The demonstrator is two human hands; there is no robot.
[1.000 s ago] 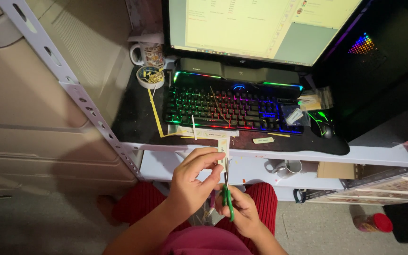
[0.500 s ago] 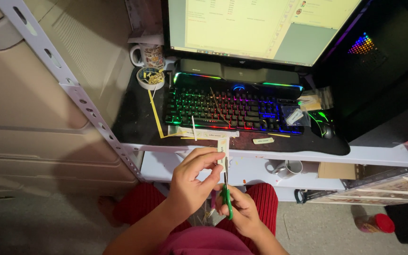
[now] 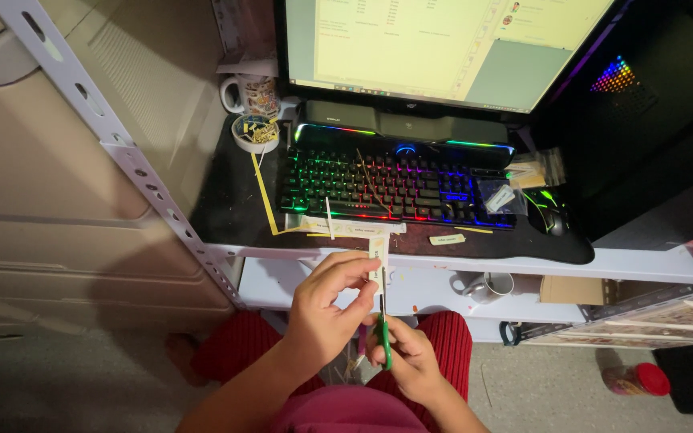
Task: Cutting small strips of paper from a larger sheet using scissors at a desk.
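Between my left fingertips [image 3: 366, 269] I pinch a paper strip [image 3: 377, 255], holding it upright so it stays taut for the blade. Just below, my right hand [image 3: 403, 357] curls tight around green scissors [image 3: 383, 337], whose blades rise along the strip's right edge, in front of the desk [image 3: 523, 265] and keyboard [image 3: 387, 180].

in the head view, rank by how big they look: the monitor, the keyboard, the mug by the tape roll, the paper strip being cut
1. monitor, though cropped at the top
2. keyboard
3. mug
4. paper strip, held by the left hand; it is nearer the camera, so it is likely smaller still.
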